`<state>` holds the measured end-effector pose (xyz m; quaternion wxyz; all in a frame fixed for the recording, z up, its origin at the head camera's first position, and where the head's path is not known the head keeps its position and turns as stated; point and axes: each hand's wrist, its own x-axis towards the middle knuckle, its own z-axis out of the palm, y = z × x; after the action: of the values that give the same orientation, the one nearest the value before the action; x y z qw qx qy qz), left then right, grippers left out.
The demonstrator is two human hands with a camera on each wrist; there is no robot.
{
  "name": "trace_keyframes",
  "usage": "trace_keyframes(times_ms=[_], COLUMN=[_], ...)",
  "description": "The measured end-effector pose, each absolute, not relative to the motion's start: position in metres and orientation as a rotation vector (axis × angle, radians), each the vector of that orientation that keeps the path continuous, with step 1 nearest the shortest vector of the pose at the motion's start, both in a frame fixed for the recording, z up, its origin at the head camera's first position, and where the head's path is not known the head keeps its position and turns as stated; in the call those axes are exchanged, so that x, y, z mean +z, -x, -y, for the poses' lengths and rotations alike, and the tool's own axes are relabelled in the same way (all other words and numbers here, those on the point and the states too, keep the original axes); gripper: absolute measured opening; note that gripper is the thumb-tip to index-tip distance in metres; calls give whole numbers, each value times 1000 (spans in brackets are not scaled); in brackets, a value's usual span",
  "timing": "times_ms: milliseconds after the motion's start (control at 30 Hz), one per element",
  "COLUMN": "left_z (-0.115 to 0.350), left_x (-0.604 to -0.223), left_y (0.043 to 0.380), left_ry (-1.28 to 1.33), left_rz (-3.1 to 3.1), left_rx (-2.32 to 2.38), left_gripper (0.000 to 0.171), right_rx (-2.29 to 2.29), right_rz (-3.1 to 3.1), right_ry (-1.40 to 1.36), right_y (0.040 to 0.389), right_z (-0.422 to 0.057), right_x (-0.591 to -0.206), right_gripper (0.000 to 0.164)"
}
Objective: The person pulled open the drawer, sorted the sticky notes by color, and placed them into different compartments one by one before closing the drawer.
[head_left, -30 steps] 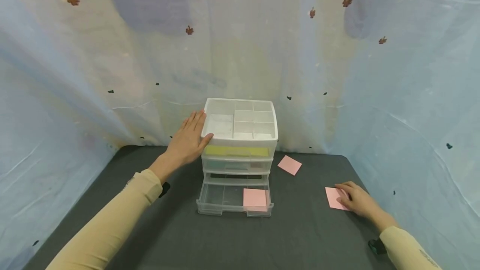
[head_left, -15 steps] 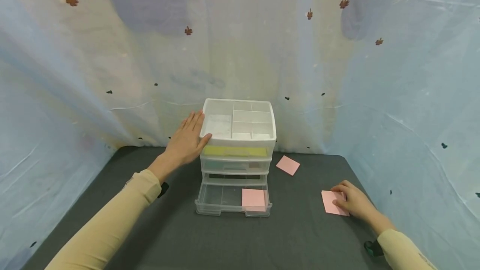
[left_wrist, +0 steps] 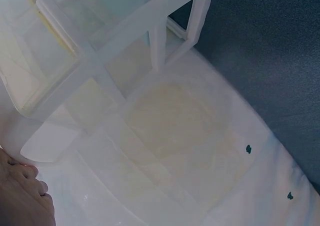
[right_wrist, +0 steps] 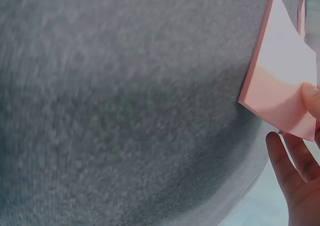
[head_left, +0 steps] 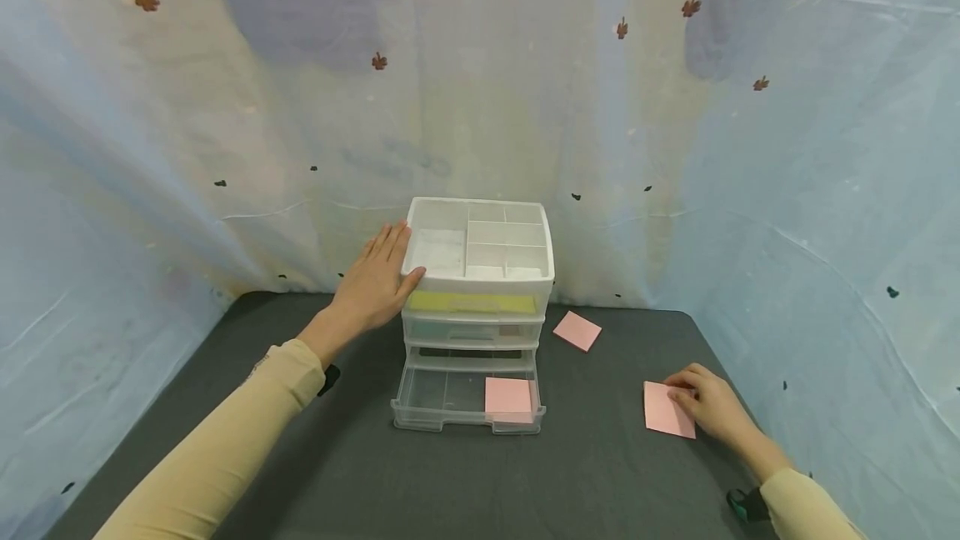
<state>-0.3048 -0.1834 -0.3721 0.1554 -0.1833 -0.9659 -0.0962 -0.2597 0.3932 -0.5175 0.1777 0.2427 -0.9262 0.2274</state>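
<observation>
A small white plastic drawer organizer (head_left: 480, 282) stands mid-table, its top divided into compartments. My left hand (head_left: 375, 277) rests with straight fingers on its left side, the thumb at the top's front corner. In the left wrist view those fingers (left_wrist: 27, 186) show at the lower left. The clear bottom drawer (head_left: 431, 394) is pulled out, with a pink sticky note pad (head_left: 508, 398) in its right part. At the right, my right hand (head_left: 712, 407) pinches another pink sticky note pad (right_wrist: 280, 70), thumb on top and fingers behind its edge.
A third pink pad (head_left: 577, 331) lies on the dark table (head_left: 585, 473) just right of the organizer. Yellow shows inside the closed upper drawer (head_left: 472, 302). A patterned cloth backdrop (head_left: 480, 107) hangs close behind and on both sides.
My right hand has shifted the pink pad slightly toward me and turned it a little, its grip moving along the edge. My left hand and the organizer have stayed in place.
</observation>
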Motion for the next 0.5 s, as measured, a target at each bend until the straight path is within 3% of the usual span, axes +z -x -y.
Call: trace_keyframes(times_ms=[500], left_z=[183], left_x=[-370], left_y=[303], left_ry=[525], left_rz=[2765], left_rx=[-269], left_gripper=[80], right_rx=[786], right_rz=[2539], right_ry=[-636], right_y=[252], right_z=[-373], right_x=[-500], right_gripper=[17])
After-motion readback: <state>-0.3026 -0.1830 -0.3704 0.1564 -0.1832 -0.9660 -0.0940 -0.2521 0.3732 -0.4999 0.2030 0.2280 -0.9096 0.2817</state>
